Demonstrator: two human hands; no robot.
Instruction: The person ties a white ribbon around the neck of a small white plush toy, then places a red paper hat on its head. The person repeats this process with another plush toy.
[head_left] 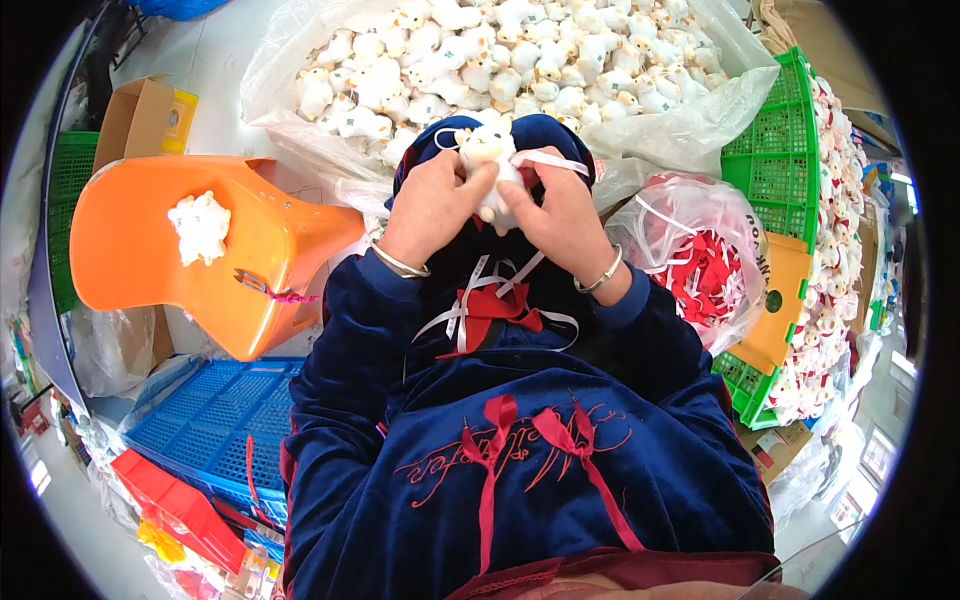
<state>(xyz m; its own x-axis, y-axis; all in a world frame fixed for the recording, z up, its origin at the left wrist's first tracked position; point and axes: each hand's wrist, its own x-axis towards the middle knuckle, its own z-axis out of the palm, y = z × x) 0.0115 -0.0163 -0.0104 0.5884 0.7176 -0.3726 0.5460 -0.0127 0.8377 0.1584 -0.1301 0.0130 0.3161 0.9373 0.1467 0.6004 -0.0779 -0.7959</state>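
Note:
A small white plush toy (487,148) with a hanging loop is held upright over my lap between both hands. My left hand (432,205) is closed on its left side, thumb pressed to the body. My right hand (562,222) grips the toy's right side, its thumb low on the body. A white ribbon (553,160) runs from the toy's neck out past my right fingers; whether those fingers pinch it is hidden. On my lap lie red fabric pieces (492,312) with white ribbons attached.
Ahead, a large clear plastic bag (270,95) is heaped with white plush toys (560,65). An orange chair (130,235) at left carries another plush toy (200,228) and snips (252,281). A bag of red pieces (705,280) and green crates (770,150) stand right; a blue crate (215,425) lower left.

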